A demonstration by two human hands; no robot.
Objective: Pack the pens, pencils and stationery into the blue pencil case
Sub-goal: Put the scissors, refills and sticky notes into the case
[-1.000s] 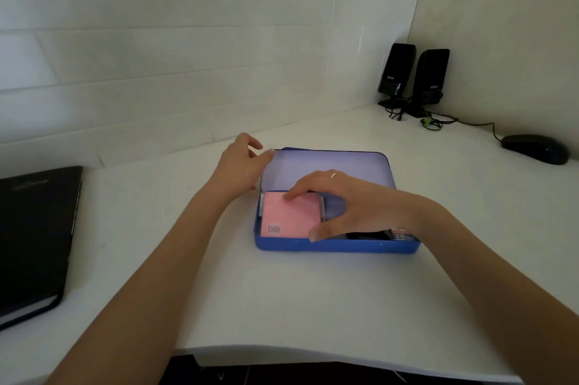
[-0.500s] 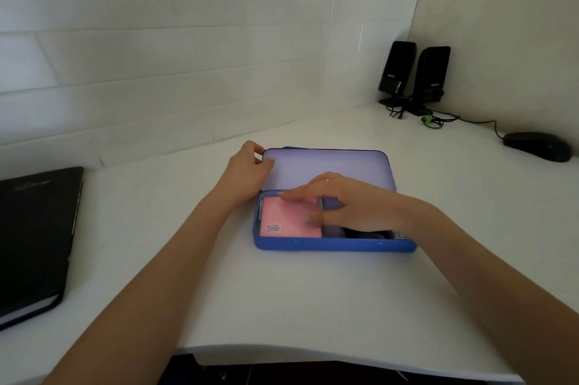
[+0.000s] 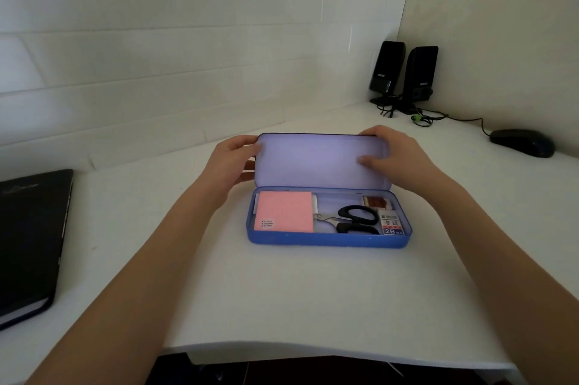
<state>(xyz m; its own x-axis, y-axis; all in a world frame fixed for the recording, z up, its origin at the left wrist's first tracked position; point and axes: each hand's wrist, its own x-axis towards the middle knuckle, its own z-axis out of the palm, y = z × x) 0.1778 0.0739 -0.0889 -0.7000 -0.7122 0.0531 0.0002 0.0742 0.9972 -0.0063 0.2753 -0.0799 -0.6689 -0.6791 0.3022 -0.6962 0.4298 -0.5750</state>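
The blue pencil case (image 3: 329, 240) lies open on the white desk, its pale lid (image 3: 313, 162) standing up at the back. Inside, a pink sticky-note pad (image 3: 283, 216) fills the left end. Black-handled scissors (image 3: 357, 219) lie in the middle. A white 2B lead box (image 3: 391, 223) and a small brown box (image 3: 377, 202) sit at the right end. My left hand (image 3: 233, 162) grips the lid's left edge. My right hand (image 3: 391, 156) grips the lid's right end, thumb on its inner face.
A black notebook (image 3: 28, 237) lies at the desk's left edge. Two black speakers (image 3: 404, 74) stand in the back right corner with cables beside them. A black mouse (image 3: 521, 142) rests at the far right. The desk's front edge runs below the case.
My right hand has left the pink pad inside the case and moved up to the lid's right end. My left hand stays on the lid's left edge.
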